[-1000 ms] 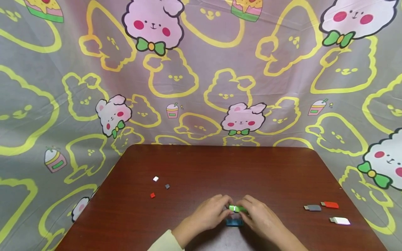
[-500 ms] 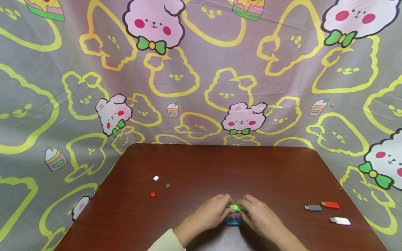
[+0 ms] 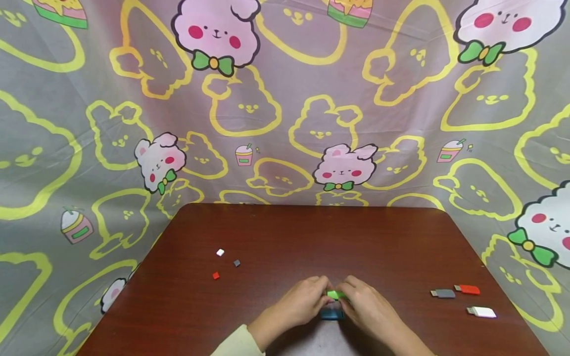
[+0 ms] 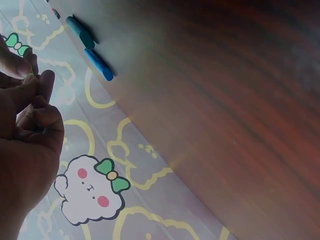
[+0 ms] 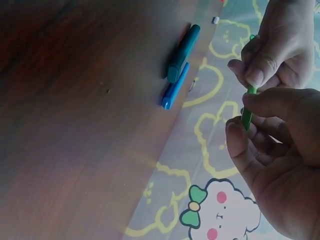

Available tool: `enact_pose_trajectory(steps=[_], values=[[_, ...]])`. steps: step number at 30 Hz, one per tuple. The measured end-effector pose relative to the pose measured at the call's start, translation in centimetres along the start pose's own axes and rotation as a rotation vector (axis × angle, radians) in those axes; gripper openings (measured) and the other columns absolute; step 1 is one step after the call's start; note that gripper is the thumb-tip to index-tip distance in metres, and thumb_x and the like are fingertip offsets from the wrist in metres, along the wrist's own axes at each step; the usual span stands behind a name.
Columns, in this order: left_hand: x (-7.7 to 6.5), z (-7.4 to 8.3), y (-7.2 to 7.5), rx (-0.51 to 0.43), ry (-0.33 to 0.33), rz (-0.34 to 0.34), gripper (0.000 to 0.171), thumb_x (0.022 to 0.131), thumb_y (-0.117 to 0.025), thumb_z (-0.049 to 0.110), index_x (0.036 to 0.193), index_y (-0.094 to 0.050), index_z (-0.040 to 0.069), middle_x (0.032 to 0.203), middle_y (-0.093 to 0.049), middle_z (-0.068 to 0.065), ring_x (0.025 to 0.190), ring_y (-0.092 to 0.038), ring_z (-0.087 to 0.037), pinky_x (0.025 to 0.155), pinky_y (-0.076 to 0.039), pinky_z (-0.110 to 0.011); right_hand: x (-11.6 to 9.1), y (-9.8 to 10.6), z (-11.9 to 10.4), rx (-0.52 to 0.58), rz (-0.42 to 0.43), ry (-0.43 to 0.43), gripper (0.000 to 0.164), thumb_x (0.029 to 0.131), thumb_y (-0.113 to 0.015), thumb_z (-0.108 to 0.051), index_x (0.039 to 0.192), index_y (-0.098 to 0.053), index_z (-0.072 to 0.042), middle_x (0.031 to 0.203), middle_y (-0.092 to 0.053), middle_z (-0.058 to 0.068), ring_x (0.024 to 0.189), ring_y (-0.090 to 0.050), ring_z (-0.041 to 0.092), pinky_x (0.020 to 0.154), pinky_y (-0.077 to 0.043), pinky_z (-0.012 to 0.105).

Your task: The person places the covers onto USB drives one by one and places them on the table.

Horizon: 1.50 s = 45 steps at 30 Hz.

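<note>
Both hands meet over the front of the table around a small green flash drive (image 3: 335, 294). My left hand (image 3: 303, 301) pinches its left end, and my right hand (image 3: 367, 309) grips the right end between thumb and fingers. In the right wrist view the green flash drive (image 5: 247, 116) shows as a narrow strip between the fingertips of the two hands; fingers hide much of it. Just below the hands lie a teal stick-shaped piece (image 5: 184, 54) and a thinner blue one (image 5: 175, 87), side by side on the table.
Small white (image 3: 220, 252), grey (image 3: 237, 263) and red caps (image 3: 215, 276) lie at the left of the brown table (image 3: 311, 232). Uncapped grey (image 3: 443, 293), red (image 3: 467, 289) and white flash drives (image 3: 482, 312) lie at the right. A patterned cloth (image 3: 276, 123) hangs behind.
A pale band showing on the green flash drive between the fingers has narrowed and gone from sight. Both hands stay almost in place.
</note>
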State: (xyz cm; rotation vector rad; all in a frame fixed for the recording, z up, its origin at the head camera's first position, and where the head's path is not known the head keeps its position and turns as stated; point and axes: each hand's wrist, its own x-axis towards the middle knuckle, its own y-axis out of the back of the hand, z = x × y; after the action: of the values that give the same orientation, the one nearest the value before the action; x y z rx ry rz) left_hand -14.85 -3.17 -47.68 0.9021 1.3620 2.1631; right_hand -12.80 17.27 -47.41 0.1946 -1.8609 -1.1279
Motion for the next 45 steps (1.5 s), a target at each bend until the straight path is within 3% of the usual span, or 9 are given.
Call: enact_pose_trajectory(steps=[10, 20, 45], values=[[-0.2, -0.1, -0.1, -0.005, -0.036, 0.053, 0.020, 0.095, -0.072, 0.026, 0.110, -0.063, 0.017, 0.089, -0.064, 0.011, 0.078, -0.056, 0.002, 0.066, -0.043, -0.010, 0.0, 0.6, -0.2, 0.021, -0.085, -0.124, 0.026, 0.074, -0.087, -0.004, 0.092, -0.071, -0.014, 0.088, -0.061, -0.011, 0.071, -0.051, -0.003, 0.058, -0.048, 0.018], [-0.4, -0.6, 0.6, -0.019, 0.033, -0.021, 0.028, 0.096, -0.071, 0.028, 0.120, -0.064, 0.016, 0.093, -0.066, 0.011, 0.081, -0.056, 0.002, 0.067, -0.044, -0.012, -0.5, 1.4, 0.3, -0.004, -0.195, -0.268, 0.023, 0.078, -0.083, -0.005, 0.095, -0.071, -0.016, 0.089, -0.059, -0.013, 0.070, -0.049, -0.003, 0.055, -0.046, 0.020], [-1.6, -1.7, 1.1, -0.003, 0.143, -0.074, 0.027, 0.096, -0.070, 0.031, 0.120, -0.065, 0.020, 0.094, -0.066, 0.014, 0.084, -0.057, 0.002, 0.069, -0.048, -0.018, -2.0, 1.9, 2.5, -0.073, -0.257, -0.368, 0.022, 0.077, -0.083, -0.006, 0.093, -0.072, -0.016, 0.090, -0.060, -0.012, 0.075, -0.055, 0.001, 0.063, -0.052, 0.026]])
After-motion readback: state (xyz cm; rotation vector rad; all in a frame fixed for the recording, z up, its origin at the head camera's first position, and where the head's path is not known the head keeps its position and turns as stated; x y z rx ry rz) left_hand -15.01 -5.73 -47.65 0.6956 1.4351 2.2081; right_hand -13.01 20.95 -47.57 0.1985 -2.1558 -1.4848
